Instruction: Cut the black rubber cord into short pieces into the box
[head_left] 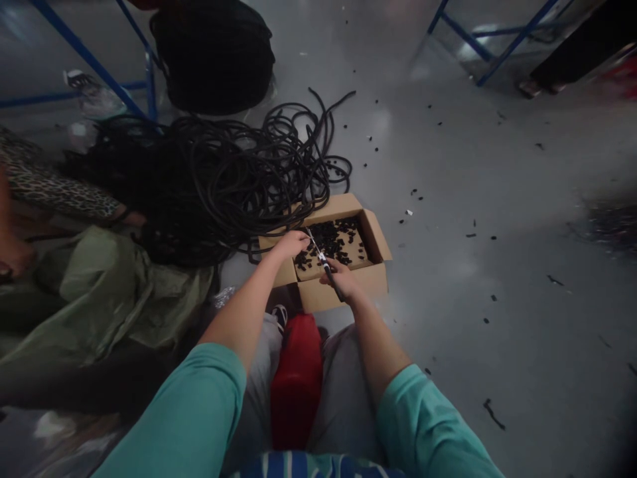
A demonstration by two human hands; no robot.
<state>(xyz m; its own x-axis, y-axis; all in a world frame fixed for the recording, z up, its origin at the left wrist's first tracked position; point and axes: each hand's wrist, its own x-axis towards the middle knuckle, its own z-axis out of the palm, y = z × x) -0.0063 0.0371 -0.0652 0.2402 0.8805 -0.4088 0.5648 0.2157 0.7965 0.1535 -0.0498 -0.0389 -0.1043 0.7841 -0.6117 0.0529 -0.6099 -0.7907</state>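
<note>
My right hand (341,279) is closed around the black handles of a pair of scissors (323,260). The metal blades point up and left, over an open cardboard box (343,297). Close to the blade tips, my left hand (294,243) is pinched on a black cord, mostly hidden by the fingers. Many short black cut pieces (326,236) lie scattered over the bottom of the box. A large tangled heap of black cord (229,166) spreads behind and left of the box, with strands reaching its edge.
A red stool (297,378) is between my legs. Green sheeting (99,299) lies at left, near another person's patterned trouser leg (60,182). A big black bundle (213,56) and blue metal frames (84,56) stand behind. Black scraps dot the grey floor (448,279).
</note>
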